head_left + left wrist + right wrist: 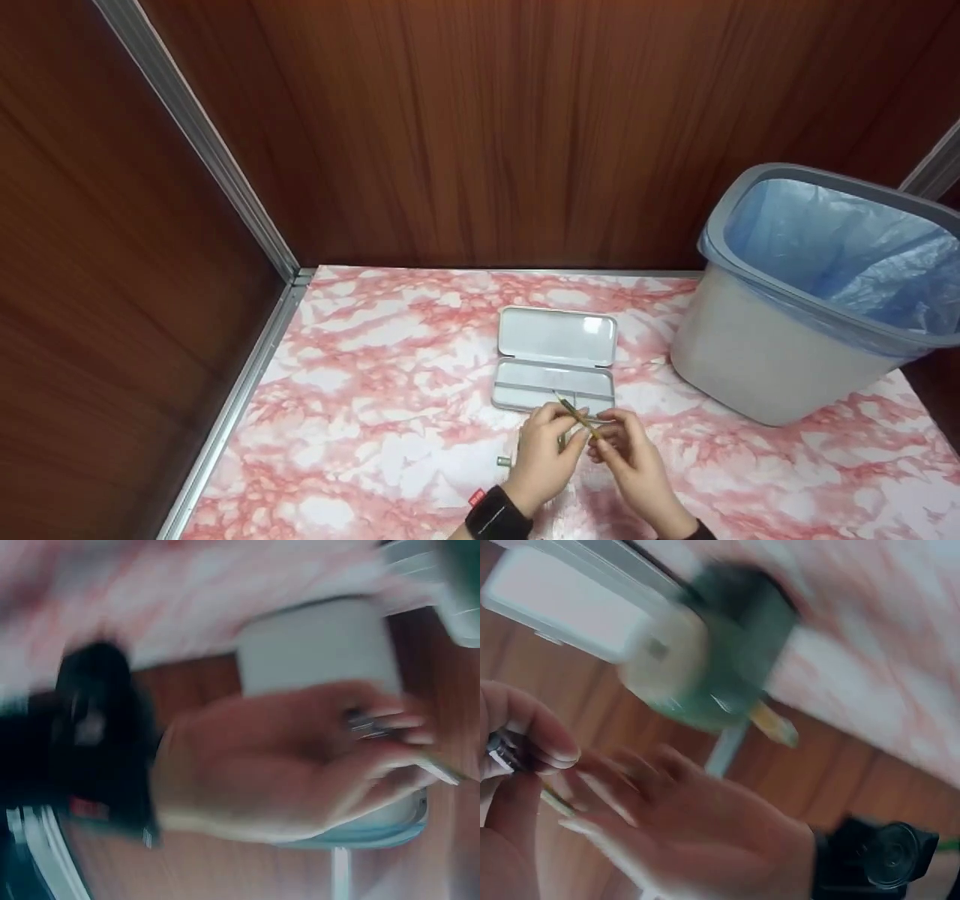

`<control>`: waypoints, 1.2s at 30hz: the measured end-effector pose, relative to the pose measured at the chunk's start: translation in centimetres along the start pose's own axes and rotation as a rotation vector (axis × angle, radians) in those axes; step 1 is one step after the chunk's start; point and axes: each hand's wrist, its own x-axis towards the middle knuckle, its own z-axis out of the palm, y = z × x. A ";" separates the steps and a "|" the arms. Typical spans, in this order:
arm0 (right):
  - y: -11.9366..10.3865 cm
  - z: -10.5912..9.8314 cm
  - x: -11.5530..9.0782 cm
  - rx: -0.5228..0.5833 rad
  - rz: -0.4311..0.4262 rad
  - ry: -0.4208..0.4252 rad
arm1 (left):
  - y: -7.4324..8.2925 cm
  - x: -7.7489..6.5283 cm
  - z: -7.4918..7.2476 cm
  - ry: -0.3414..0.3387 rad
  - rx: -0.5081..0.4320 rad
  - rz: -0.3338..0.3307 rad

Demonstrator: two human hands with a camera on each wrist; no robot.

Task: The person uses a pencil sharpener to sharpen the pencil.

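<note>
In the head view, my left hand [546, 450] pinches a thin pencil-like stick [577, 416], dark toward its pale pointed end and yellowish toward the other. At that yellowish end, the thumb and fingers of my right hand [637, 469] hold it too. Dark and silver bands [367, 726] show at my left fingers in the left wrist view. Just beyond the hands lies an open, pale, hinged tin case [557, 336] with a divided tray. A blurred green thing with a beige round face [667, 652] stands near my right hand in the right wrist view; its kind is unclear.
On the right stands a white bin [772, 360] with a grey rim and a blue bag liner. A small green piece [504, 461] lies left of my left wrist. Wood-look panels [450, 135] border the red-and-white marbled table [360, 405] at the back and left.
</note>
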 end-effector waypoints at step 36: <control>2.9 0.7 6.2 -1.109 -1.000 -0.417 | -6.9 -1.5 -4.9 0.152 0.038 -0.173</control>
